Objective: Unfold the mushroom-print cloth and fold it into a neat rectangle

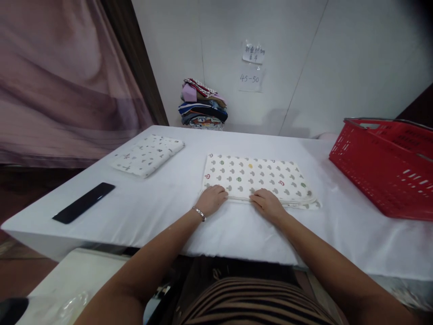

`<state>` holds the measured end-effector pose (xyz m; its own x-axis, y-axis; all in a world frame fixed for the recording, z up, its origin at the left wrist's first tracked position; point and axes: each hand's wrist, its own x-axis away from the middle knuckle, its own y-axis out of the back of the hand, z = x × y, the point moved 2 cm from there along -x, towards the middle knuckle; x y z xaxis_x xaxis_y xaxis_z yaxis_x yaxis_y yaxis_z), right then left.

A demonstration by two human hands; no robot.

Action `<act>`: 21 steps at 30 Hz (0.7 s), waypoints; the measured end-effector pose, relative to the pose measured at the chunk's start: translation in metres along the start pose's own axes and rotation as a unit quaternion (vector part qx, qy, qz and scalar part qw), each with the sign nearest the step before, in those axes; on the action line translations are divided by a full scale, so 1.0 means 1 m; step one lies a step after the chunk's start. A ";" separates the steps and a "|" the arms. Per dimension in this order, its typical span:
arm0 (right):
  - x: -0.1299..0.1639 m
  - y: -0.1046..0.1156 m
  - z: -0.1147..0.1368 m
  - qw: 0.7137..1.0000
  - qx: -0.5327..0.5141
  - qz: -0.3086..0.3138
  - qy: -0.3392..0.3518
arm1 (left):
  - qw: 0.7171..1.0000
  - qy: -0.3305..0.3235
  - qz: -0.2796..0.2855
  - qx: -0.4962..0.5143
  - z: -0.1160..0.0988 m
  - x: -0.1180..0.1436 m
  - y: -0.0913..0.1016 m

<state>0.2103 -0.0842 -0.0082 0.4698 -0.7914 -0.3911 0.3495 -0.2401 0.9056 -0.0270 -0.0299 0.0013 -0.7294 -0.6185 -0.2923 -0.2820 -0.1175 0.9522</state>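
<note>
A white cloth printed with grey, red, green and yellow mushrooms [257, 174] lies folded into a flat rectangle before me. My left hand [212, 199], wearing a silver bracelet, grips the near edge toward its left corner. Right of it, my right hand [268, 204] pinches the same edge near the middle, fingers on top and thumb low. Folded layers show along this edge, and one layer sticks out slightly at the near right corner. Farther left lies a second folded white cloth [147, 155] with a small grey print, apart from both hands.
A long black flat object [84, 203] lies on the left of the white-covered table [162, 212]. At the right stands a red perforated basket [382, 167]. Behind the table, a stack of folded fabrics [203, 106] rises against the wall, near a paper reading 45-50 [250, 79].
</note>
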 end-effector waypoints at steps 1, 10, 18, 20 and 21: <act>0.000 0.001 0.000 1.000 -0.002 0.003 0.000 | 1.000 0.004 0.002 -0.004 0.001 0.001 0.001; -0.003 0.003 -0.002 0.998 0.020 0.053 0.028 | 0.998 0.005 0.017 -0.055 0.014 0.010 0.005; -0.001 -0.001 -0.001 0.998 0.014 0.048 0.028 | 0.997 -0.016 -0.008 -0.074 0.034 0.020 0.009; 0.000 -0.001 0.001 0.998 0.020 0.043 0.033 | 0.998 -0.015 -0.006 -0.067 0.035 0.022 0.008; 0.000 -0.002 0.002 0.998 0.025 0.043 0.036 | 0.998 -0.014 -0.006 -0.065 0.035 0.024 0.007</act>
<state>0.2084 -0.0847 -0.0094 0.5535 -0.7684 -0.3213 0.2660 -0.2025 0.9425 -0.0682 -0.0184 -0.0020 -0.7435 -0.5955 -0.3042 -0.2086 -0.2257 0.9516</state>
